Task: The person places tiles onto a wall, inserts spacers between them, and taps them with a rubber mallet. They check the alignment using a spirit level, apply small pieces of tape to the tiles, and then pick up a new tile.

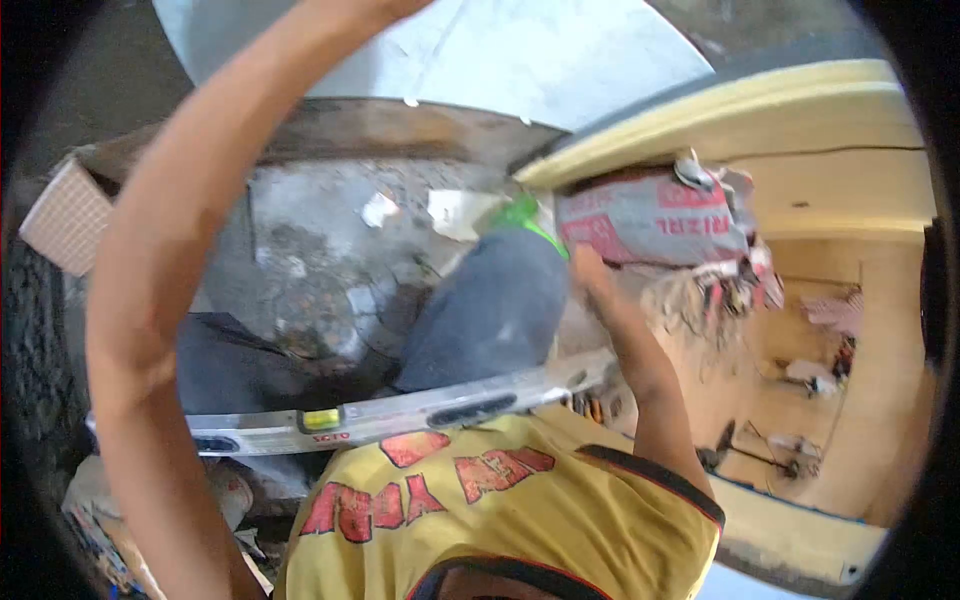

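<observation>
Blurring beside the sack (650, 222), the right hand (590, 270) is leaving openness and grip unclear, left hand unseen; a shifting knee (500, 300) risks sliding the level (385, 420) below.

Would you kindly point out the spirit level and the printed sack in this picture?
Spirit level (388, 417): head view, on its metal body, near the middle.
Printed sack (650, 222): head view, middle of its side.

Metal spirit level (385, 416), pink checkered panel (67, 218), white scrap (379, 210) on floor (300, 222)
</observation>
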`<state>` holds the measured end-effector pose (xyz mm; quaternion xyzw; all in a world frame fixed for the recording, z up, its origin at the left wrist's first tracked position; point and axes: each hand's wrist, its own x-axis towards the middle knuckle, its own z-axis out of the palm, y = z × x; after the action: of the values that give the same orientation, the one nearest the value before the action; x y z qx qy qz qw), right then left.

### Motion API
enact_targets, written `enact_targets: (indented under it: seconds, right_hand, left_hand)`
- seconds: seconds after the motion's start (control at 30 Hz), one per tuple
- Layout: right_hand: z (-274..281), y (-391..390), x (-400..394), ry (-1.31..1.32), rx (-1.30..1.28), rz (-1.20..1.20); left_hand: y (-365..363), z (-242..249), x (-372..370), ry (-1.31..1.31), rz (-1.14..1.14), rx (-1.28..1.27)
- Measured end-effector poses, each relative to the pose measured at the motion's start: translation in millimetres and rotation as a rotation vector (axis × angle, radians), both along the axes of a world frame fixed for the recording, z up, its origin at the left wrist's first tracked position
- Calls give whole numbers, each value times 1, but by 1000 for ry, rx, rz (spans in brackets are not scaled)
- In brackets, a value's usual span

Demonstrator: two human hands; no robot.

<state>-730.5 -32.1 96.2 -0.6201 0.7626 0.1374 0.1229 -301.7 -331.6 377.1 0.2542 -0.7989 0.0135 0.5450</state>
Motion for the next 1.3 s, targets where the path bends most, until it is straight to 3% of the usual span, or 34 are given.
enact_targets:
  seconds: [0.07, 0.1, 0.13, 0.17, 0.3, 0.37, 0.43, 0.47, 0.53, 0.6, 0.7, 0.8, 0.9, 0.93, 0.97, 1.0, 1.03, 1.07, 1.13, 1.2, 1.27, 1.3]
  right_hand:
    - [-63, -1, -22, -22, -78, 56]
    - [-72, -3, -14, -36, -64, 62]
    - [-77, -8, -7, -52, -35, 58]
    - [-77, -14, 3, -53, 4, 47]
    - [-74, -28, 24, -53, 110, 21]
    - [-78, -29, 24, -61, 133, 13]
    - [-77, -27, 19, -77, 154, 6]
    - [-78, -28, 15, -88, 163, 19]
    - [-74, -28, 10, -128, 184, 41]
    - [-59, -27, 5, -183, 211, 40]
    - [-34, -27, -12, -295, 236, 3]
    - [1, -29, -34, -478, 216, -101]
    - [48, -56, -23, -622, 157, -254]
    - [72, -67, 0, -655, 116, -307]
    - [109, -67, 20, -685, 47, -381]
    - [138, -63, 37, -716, -32, -469]
    - [156, -66, 55, -639, -171, -184]
    - [162, -68, 61, -599, -265, -90]
    - [165, -86, 73, -513, -427, 105]
    - [195, -94, 130, -552, -501, 148]
    - [203, -102, 176, -723, -611, 246]
    - [212, -102, 204, -772, -622, 296]
  left_hand:
    - [18, 13, 13, 24, 15, 519]
    - [12, -5, 22, 155, -89, 244]
    - [22, -1, 39, 33, -8, 324]
    - [44, 5, 52, -61, 26, 209]
    - [105, 18, 144, -333, 190, 339]
    - [145, 32, 186, -446, 202, 697]
    - [191, 7, 187, -329, -8, 901]
    - [213, -6, 189, -668, -138, 871]
    - [260, -40, 177, -840, -423, 1122]
    - [303, -76, 174, -900, -554, 1217]
    - [312, -83, 171, -970, -418, 1191]
    - [292, -60, 173, -1050, -429, 1090]
    - [250, 0, 196, -778, -241, 657]
    - [234, 12, 205, -633, -183, 600]
    - [218, 50, 208, -722, -74, 719]
    - [205, 55, 216, -542, -40, 574]
    - [194, 65, 224, -397, -35, 579]
    - [178, 67, 230, -296, 14, 363]
    - [154, 85, 237, -80, 20, 298]
    - [138, 93, 237, 131, 136, 105]
    - [133, 97, 228, 414, 85, 311]
    - [126, 93, 226, 476, 178, 259]
